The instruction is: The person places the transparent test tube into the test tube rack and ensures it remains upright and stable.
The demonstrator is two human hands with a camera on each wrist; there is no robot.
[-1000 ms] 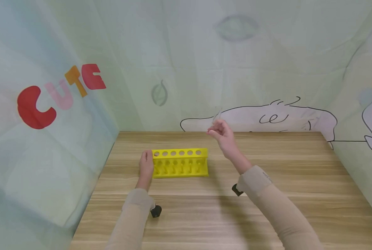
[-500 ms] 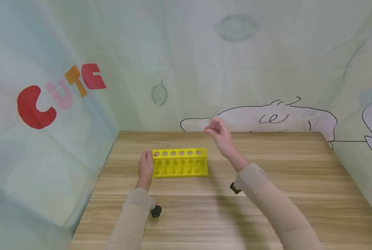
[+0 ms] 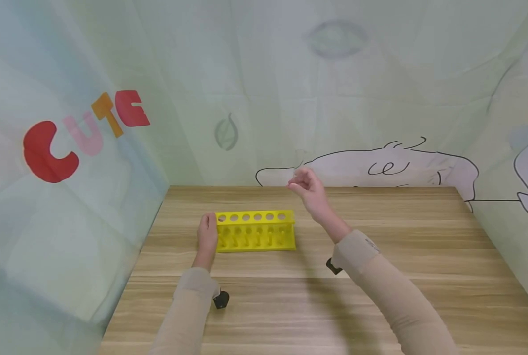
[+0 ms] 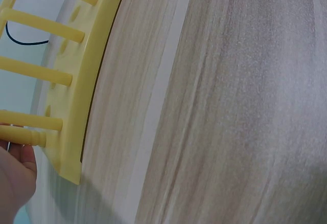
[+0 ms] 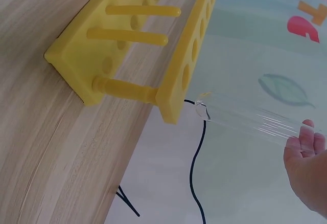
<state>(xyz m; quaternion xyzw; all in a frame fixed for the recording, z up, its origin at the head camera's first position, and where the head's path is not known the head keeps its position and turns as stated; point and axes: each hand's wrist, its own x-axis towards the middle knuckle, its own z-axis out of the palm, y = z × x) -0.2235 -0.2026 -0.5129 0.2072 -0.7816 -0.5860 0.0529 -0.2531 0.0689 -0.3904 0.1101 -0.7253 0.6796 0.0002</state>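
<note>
The tabletop (image 3: 268,320) is finished in light brown wood grain, with paler and darker streaks laid roughly parallel to its far edge; a pale stripe (image 4: 162,81) is seen among them in the left wrist view. Its near edge is cut off. A yellow rack (image 3: 254,225) is stood upright on the wood, nearer to the far edge's left corner than to its right one, and its long side is lined up roughly with that edge. The wood is touched by the rack's flat base (image 5: 76,65), above which pegs (image 5: 145,10) and a top rail (image 5: 179,81) with six round holes are carried. A soft shadow (image 3: 334,305) is cast from beside the rack's right end toward the near side.
</note>
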